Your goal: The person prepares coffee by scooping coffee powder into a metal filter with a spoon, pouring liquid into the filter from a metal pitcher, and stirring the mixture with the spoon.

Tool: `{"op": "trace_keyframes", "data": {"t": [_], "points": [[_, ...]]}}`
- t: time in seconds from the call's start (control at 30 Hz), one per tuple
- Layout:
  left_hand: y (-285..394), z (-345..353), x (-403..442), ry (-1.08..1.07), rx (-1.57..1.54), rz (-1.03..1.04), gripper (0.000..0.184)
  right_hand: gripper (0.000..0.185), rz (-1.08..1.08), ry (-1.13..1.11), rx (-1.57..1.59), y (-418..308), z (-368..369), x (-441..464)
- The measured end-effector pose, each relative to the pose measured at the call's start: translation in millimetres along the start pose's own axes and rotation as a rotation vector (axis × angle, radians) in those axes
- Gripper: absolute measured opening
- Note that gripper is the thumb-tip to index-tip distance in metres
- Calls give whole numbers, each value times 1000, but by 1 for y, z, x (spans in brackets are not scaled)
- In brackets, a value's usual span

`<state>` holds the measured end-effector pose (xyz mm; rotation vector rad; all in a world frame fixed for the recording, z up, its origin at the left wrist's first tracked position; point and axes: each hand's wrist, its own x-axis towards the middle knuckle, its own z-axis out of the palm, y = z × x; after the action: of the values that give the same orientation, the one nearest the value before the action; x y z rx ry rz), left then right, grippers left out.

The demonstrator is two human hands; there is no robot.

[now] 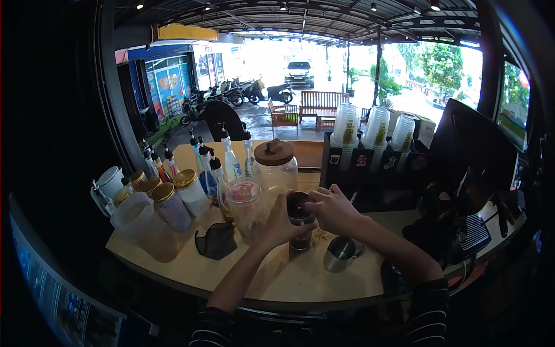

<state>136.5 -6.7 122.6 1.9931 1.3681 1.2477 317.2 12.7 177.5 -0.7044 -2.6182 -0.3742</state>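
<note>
A glass (300, 242) with dark contents stands on the wooden counter in front of me. My left hand (280, 222) is wrapped around its upper part from the left. At the glass's rim, my right hand (334, 209) has its fingers pinched together over the opening. Whatever those fingers hold is too small and hidden to make out. A metal pitcher (340, 255) sits just right of the glass, below my right forearm. Behind my left hand is a clear lidded plastic container (243, 199). A dark crumpled cloth (215, 240) lies to the left.
A large glass jar with a wooden lid (274, 153), several pump bottles (231, 159) and gold-lidded jars (186, 180) crowd the counter's left and back. Stacked plastic cups (346, 124) stand in a black holder (370, 173). A dark screen (468, 144) rises at right.
</note>
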Motion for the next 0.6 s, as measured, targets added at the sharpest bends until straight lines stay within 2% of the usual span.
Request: {"op": "trace_keyframes", "data": {"t": [0.1,0.2,0.23,0.27,0.4,0.47,0.5,0.6], "points": [[-4,7,2,34,51,-2,101,16,33,-27,-5,8,3,4],[-10,6,9,34,49,45,99,12,39,46,-10,9,8,7],[-8,3,11,35,52,45,99,11,55,-2,34,8,5,9],[-4,-1,13,2,23,-9,98,9,69,-51,77,7,3,11],[0,-8,20,-104,-98,-130,99,10,106,-4,-3,12,7,14],[4,-16,23,-161,-110,-155,98,14,166,-168,118,12,-2,15],[6,-21,22,-221,-124,-183,98,14,163,-166,118,12,-1,15],[15,-31,21,-343,-209,-120,98,13,142,-104,59,14,4,12]]}}
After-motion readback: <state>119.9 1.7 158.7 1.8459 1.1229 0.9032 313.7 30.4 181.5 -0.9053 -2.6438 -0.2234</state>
